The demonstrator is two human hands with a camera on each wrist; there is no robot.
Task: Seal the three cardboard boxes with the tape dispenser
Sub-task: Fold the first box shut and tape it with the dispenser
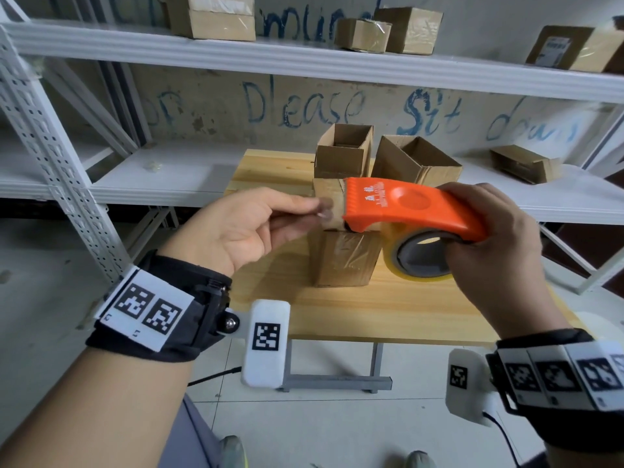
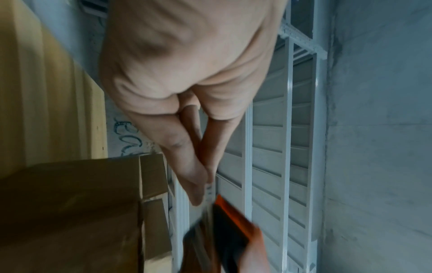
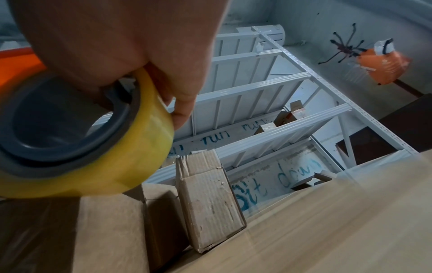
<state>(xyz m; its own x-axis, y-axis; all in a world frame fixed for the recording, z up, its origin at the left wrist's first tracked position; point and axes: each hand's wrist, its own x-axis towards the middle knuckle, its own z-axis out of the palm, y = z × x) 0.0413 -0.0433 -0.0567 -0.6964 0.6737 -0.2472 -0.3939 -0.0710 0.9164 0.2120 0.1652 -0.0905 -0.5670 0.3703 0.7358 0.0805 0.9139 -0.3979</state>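
Right hand [image 1: 489, 238] is wrapped round the orange tape dispenser [image 1: 405, 207], fingers curled through the core of the yellowish roll [image 3: 131, 147], holding it up in the air over the wooden table [image 1: 388, 305] w/ the cutter end pointing left. Left hand [image 1: 243, 228] is right at that cutter end, thumb and fingertips [image 1: 324, 211] pressed together on what I take to be the loose tape end; the film itself is too clear and blurred for me to confirm, but the pinch shows in the left wrist view too.

Progress, as I read it: three boxes sit on the table. Nearest box [image 1: 341, 261] is just below the dispenser, glossy tape visible on its front face, but its top is hidden behind the dispenser and a flap seems to stand up there, so I can't tell if it's closed. Back-left box [image 1: 341, 153] and back-right box [image 1: 415, 160] are both plainly open, flaps up, no seal on top.

So at least two boxes left, poss. all three. I'd call this the start of a strip for the nearest box, not a finished seal.

Other cartons on the white shelving [image 1: 304, 59] aren't part of the job, afaict.
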